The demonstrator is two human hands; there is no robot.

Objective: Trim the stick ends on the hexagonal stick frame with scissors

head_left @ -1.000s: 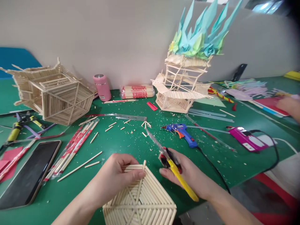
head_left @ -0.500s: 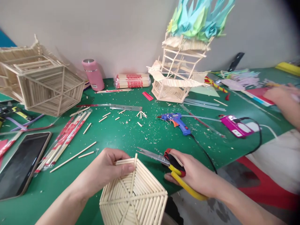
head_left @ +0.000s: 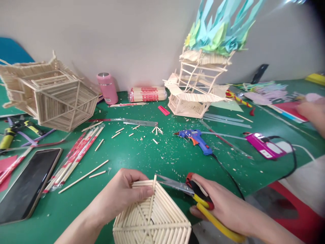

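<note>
My left hand [head_left: 127,195] pinches the upper left edge of a hexagonal panel of wooden sticks [head_left: 167,217], thumb on top. One stick sticks up past the panel's top corner. In my right hand [head_left: 215,200] are scissors [head_left: 177,185] with yellow, red and black handles. Their blades point left, and the tips are at the end of that protruding stick. The panel's lower part is cut off by the frame's bottom edge.
A blue glue gun [head_left: 194,138] lies on the green table [head_left: 137,149] beyond the scissors. Stick structures [head_left: 68,101] stand at the back. A phone [head_left: 30,183], wrapped sticks [head_left: 73,159], a pink bottle [head_left: 107,88] and a power strip [head_left: 265,145] surround them. Another person's hand [head_left: 313,112] is far right.
The scissors' tips have come up to the protruding stick's end. The view has shifted, so most things appear slightly lower and further right.
</note>
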